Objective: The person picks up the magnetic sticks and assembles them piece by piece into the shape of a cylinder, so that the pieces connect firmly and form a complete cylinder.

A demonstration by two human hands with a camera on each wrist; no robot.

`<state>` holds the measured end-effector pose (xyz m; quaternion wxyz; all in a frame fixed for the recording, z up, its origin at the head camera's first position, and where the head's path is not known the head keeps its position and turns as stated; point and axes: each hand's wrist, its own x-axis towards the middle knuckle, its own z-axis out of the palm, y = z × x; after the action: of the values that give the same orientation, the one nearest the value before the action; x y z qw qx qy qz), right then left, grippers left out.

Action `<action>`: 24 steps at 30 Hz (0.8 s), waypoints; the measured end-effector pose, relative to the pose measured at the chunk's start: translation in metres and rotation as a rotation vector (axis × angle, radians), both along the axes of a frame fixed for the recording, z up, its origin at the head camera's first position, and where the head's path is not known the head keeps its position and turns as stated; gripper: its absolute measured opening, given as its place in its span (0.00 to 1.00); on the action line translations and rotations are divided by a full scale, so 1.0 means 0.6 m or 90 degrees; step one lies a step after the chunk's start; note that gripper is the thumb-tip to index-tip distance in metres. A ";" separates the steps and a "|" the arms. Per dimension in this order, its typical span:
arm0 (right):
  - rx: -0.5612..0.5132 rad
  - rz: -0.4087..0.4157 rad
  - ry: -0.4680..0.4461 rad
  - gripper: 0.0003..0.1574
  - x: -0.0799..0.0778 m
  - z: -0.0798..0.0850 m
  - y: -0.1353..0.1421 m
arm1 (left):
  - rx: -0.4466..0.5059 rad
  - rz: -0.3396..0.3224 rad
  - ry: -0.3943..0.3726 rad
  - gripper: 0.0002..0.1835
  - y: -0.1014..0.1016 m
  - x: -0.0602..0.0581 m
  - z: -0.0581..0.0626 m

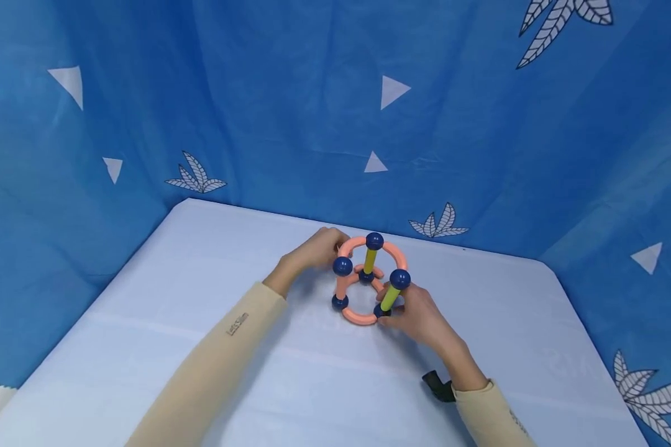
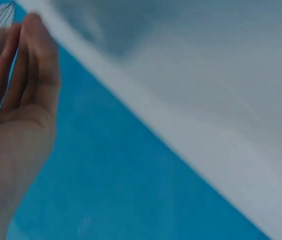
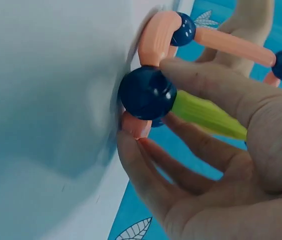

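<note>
A frame of magnetic rods and balls [image 1: 360,318] stands on the white table between the hands. Curved orange rods [image 1: 394,253] and dark blue balls [image 1: 374,241] form an upper and a lower ring. One orange upright [image 1: 341,287] and two yellow-green uprights [image 1: 391,298] link them. My right hand [image 1: 419,313] pinches the lower right ball [image 3: 148,92], thumb and fingertips around it and the adjoining orange rods. The left hand [image 1: 321,246] is at the far left of the upper ring, its fingertips partly hidden behind it. In the left wrist view its fingers [image 2: 41,65] look fairly straight.
The white table [image 1: 201,261] has a far edge close behind the frame. A blue curtain [image 1: 291,112] with white triangles and leaf prints hangs behind and beside it. A black curved piece [image 1: 438,388] sits at the right sleeve's cuff.
</note>
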<state>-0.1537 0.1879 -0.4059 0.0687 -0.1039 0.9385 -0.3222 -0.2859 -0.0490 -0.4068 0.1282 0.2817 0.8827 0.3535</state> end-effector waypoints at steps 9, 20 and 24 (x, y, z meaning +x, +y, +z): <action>-0.015 0.030 -0.022 0.34 -0.012 -0.010 0.022 | 0.070 -0.100 -0.106 0.05 0.071 -0.052 -0.024; -0.047 0.004 0.035 0.11 -0.033 -0.024 0.018 | -0.041 -0.061 -0.013 0.07 0.032 -0.057 -0.012; -0.020 0.003 0.014 0.11 -0.052 -0.020 0.029 | -0.138 -0.022 0.012 0.08 0.003 -0.047 -0.004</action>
<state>-0.1849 0.2050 -0.4179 0.0575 -0.1103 0.9337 -0.3359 -0.3144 -0.0473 -0.4092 0.1558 0.2844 0.9119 0.2513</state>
